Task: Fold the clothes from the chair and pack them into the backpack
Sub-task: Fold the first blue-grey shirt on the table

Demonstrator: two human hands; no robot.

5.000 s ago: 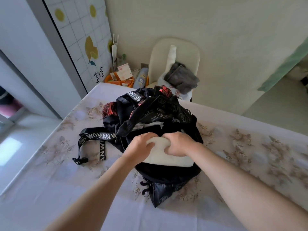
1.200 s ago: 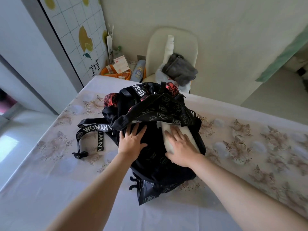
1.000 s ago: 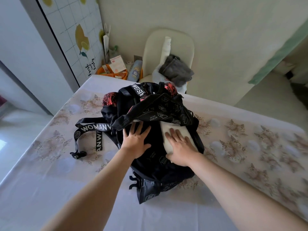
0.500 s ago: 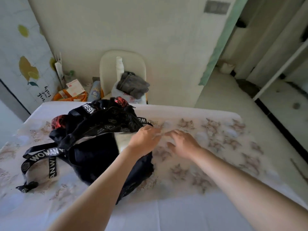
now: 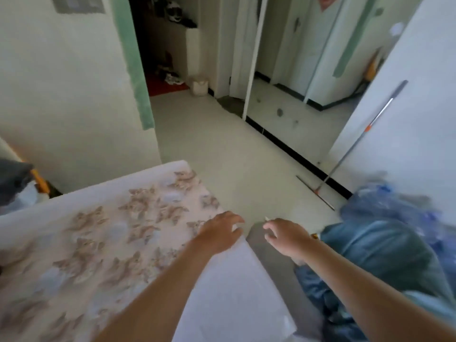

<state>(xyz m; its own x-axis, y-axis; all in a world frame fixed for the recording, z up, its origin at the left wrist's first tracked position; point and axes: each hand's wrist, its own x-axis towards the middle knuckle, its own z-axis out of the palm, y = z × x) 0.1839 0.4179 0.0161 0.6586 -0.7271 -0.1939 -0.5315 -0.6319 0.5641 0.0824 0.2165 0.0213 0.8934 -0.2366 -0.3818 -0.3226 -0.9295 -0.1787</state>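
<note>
The backpack is out of view. My left hand (image 5: 219,230) hovers over the right edge of the floral-cloth table (image 5: 111,230), fingers relaxed and holding nothing. My right hand (image 5: 283,236) is just past that edge, above the floor, fingers loosely spread and empty. A pile of blue denim clothing (image 5: 380,257) lies to the right of my right hand, a short gap away. At the far left edge a grey garment (image 5: 12,181) shows on the chair behind the table.
A long-handled floor squeegee (image 5: 355,144) leans against the white wall on the right. A blurry blue translucent bag (image 5: 399,201) sits behind the denim. Pale floor (image 5: 234,156) stretches toward a doorway with shoes (image 5: 172,77).
The view has swung far to the right and the backpack has left the frame. Both hands have come off the backpack and moved right to the table's edge.
</note>
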